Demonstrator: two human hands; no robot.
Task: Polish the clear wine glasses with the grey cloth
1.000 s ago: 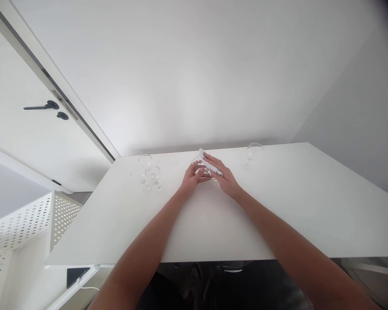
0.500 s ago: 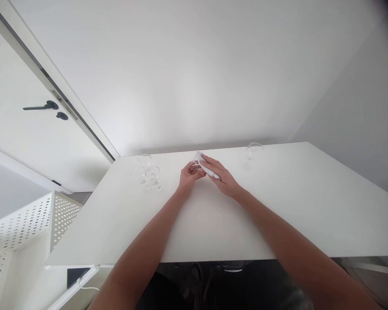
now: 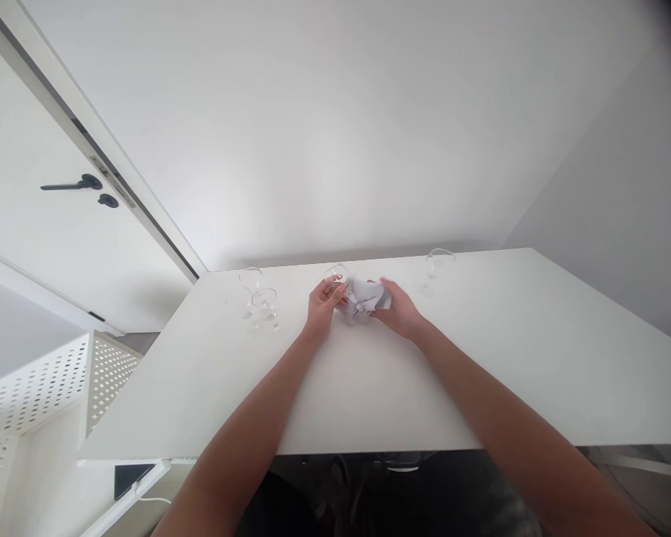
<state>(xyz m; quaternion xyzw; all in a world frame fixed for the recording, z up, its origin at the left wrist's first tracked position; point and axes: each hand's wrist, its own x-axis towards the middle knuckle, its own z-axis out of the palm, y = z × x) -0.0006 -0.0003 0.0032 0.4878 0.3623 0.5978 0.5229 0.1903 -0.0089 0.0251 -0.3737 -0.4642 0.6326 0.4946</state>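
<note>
My left hand (image 3: 325,302) is closed around the bowl of a clear wine glass (image 3: 337,271), which lies tilted with its rim toward the wall. A light grey cloth (image 3: 366,293) is bunched about the lower part of this glass, by its stem. On the cloth's right side my right hand (image 3: 398,307) grips it, with the fingers partly behind the fabric. The foot of the glass is mostly hidden by the cloth. Both hands are just above the middle of the white table.
Two clear stemmed glasses (image 3: 264,298) stand close together on the left of the white table (image 3: 201,388). Another clear glass (image 3: 440,262) is at the back right. A wall (image 3: 335,149) rises behind the table. Perforated white panels (image 3: 112,369) are at the lower left.
My right hand has moved slightly right and down with the cloth, from the glass's bowl to its stem end. The bowl's rim now shows above my left hand. The standing glasses have not moved.
</note>
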